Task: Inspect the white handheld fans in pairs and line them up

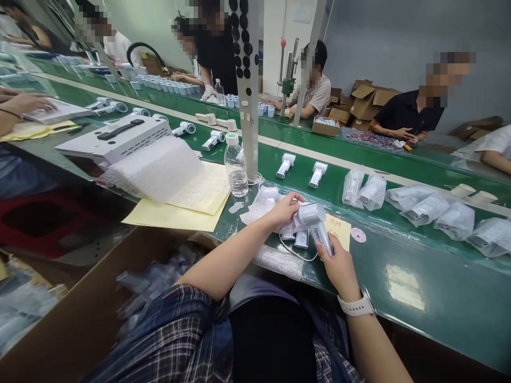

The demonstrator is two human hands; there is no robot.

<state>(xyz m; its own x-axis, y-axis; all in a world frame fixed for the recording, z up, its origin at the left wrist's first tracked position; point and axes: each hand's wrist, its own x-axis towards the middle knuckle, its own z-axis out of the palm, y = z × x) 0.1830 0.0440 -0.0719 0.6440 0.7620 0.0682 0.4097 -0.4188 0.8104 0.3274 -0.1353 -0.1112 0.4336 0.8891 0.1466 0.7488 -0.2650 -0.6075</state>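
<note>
Bench (447,308): bottle (237,173), post (248,106) and yellow sheets (175,215) to the left; bagged devices (373,191) beyond, right.
Device (318,226): pale, glossy, dark lettering (316,234) on handle (325,243); above bench, handle gripped in right hand (335,258); left hand (284,211) at its head (312,214), exact hold unclear. Carton (80,303), below left: clear-wrapped pieces (154,284).

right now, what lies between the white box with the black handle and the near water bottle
The head view shows white sheets, with yellow paper under them, between the white box and the water bottle.
</note>
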